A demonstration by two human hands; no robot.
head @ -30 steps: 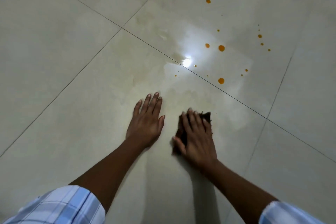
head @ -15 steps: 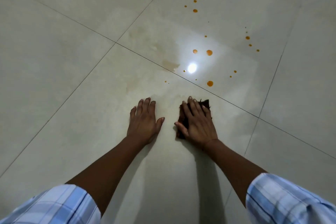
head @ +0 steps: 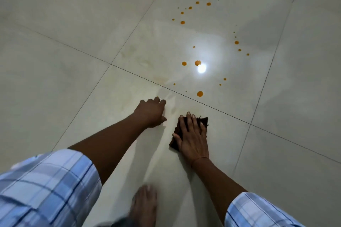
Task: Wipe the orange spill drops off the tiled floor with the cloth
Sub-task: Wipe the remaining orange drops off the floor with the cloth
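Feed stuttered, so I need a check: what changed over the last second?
The left hand moved forward toward the grout line, no longer flat. The right hand slid the cloth forward. A bare foot entered view. The orange drops remain unwiped.

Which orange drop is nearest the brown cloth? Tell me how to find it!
Find the bright spot of light shining on the tiled floor. Go from it toward the dark cloth under the right hand; the drop sits just past the tile line before the cloth. It is big and round, while the drops nearest it are tiny specks.
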